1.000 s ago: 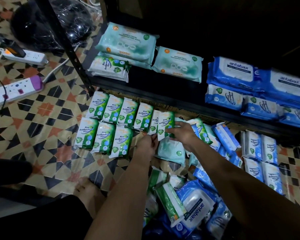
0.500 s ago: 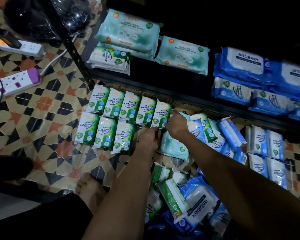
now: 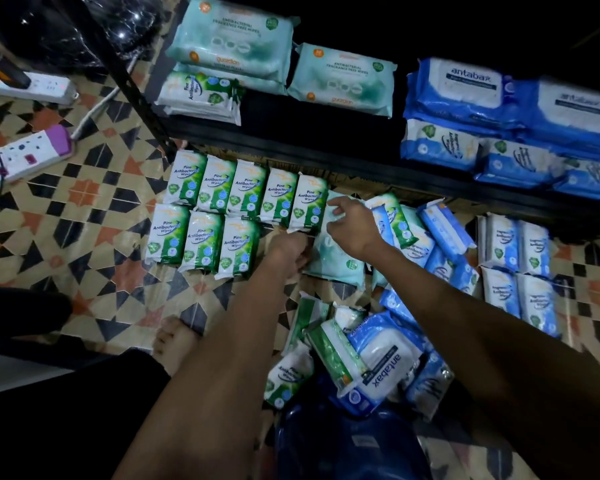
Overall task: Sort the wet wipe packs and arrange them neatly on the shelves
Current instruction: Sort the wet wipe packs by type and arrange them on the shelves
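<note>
Both hands meet at the right end of the green packs' far row on the floor. Right hand (image 3: 352, 225) lies fingers curled, palm down, on a pale teal pack (image 3: 336, 261), its fingertips touching the last green pine pack (image 3: 309, 202) of that row; whether it grips anything I cannot tell. Left hand (image 3: 290, 249) is bunched just near of that same pack, knuckles up, fingers hidden underneath, so its grasp cannot be told either.

Five green pine packs stand side by side in the far row, and three more (image 3: 203, 239) form a nearer row to the left. Right of the hands, blue packs (image 3: 444, 230) lie jumbled, and further right four blue-and-white packs (image 3: 518, 271) sit in a tidy block. Near the body, a loose heap holds an antabax pack (image 3: 383, 365) and green ones.

On the black shelf (image 3: 326, 140) beyond, teal guardian packs (image 3: 340, 81) lie left and blue antabax stacks (image 3: 499, 98) right. Power strips (image 3: 25, 155) rest on the patterned tile floor (image 3: 84, 216) at the left.
</note>
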